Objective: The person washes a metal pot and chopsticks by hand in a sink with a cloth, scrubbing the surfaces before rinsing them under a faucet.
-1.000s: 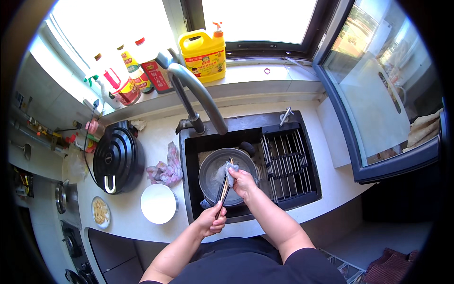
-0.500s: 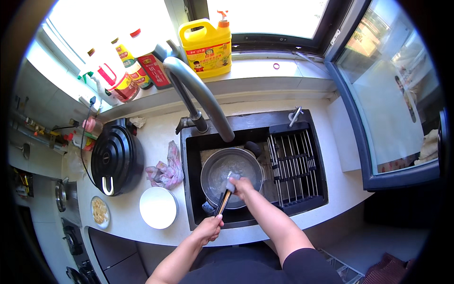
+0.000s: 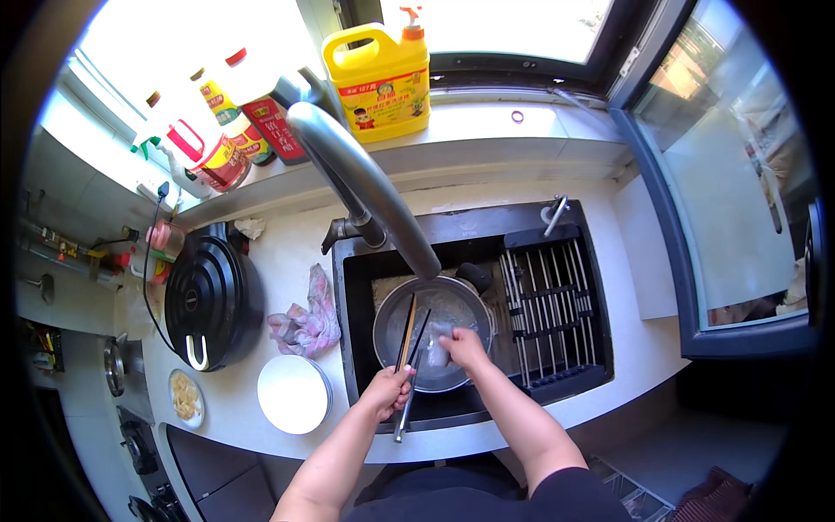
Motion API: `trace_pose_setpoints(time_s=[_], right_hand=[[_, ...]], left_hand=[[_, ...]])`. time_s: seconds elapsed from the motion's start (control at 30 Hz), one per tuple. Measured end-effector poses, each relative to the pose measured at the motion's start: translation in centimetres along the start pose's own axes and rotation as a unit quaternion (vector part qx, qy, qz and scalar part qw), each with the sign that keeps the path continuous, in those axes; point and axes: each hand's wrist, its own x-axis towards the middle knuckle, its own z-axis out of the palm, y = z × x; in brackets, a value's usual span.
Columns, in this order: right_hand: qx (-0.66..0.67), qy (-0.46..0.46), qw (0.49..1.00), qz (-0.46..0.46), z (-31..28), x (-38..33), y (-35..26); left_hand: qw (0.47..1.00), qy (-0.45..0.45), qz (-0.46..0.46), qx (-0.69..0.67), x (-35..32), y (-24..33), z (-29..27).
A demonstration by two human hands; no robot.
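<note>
A round metal pot (image 3: 439, 304) sits in the black sink (image 3: 365, 278) under the curved grey tap (image 3: 365, 187). My left hand (image 3: 387, 391) grips a pair of chopsticks (image 3: 407, 335) at the pot's near rim; their tips point into the pot. My right hand (image 3: 461, 346) is inside the pot, closed on a pale cloth or sponge (image 3: 437, 355) pressed against the chopsticks' ends.
A dish rack (image 3: 552, 300) fills the sink's right half. On the counter to the left lie a pink rag (image 3: 304, 320), a white plate (image 3: 294, 393), a black lidded cooker (image 3: 213, 296) and a small dish (image 3: 185, 398). A yellow detergent jug (image 3: 383, 83) and several bottles stand on the windowsill.
The view has moved closer to the sink. My left hand has shifted the chopsticks from slanting across the pot to more upright; my right hand has moved down their length inside the pot.
</note>
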Motion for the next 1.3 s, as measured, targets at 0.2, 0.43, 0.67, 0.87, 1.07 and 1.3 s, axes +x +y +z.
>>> trace_pose_setpoints(time_s=[0.2,0.43,0.67,0.87,1.07,1.3], right_hand=[[0.302,-0.115,0.946,0.032,1.5,-8.1,-3.6],[0.505,0.011,0.863,0.005,-2.4,-6.1,-7.5],[0.434,0.057,0.899,-0.02,-2.0,-6.4,-8.0],[0.448,-0.027,0.893,-0.014,2.1,-10.6,-8.3],[0.451,-0.074,0.888,0.039,3.0,-11.4,-8.6],[0.464,0.044,0.885,0.002,-0.8,-4.4,-7.6]], left_hand=[[0.99,-0.111,-0.021,0.085,-4.0,1.2,3.8],[0.973,-0.216,-0.078,0.029,-8.3,-0.3,3.6],[0.954,0.048,0.223,0.193,-7.6,-3.3,2.3],[0.965,0.048,0.238,0.099,-7.5,-2.0,2.6],[0.981,0.049,0.161,0.101,-8.1,-2.2,3.1],[0.996,-0.042,0.059,0.061,-11.0,-2.2,3.1]])
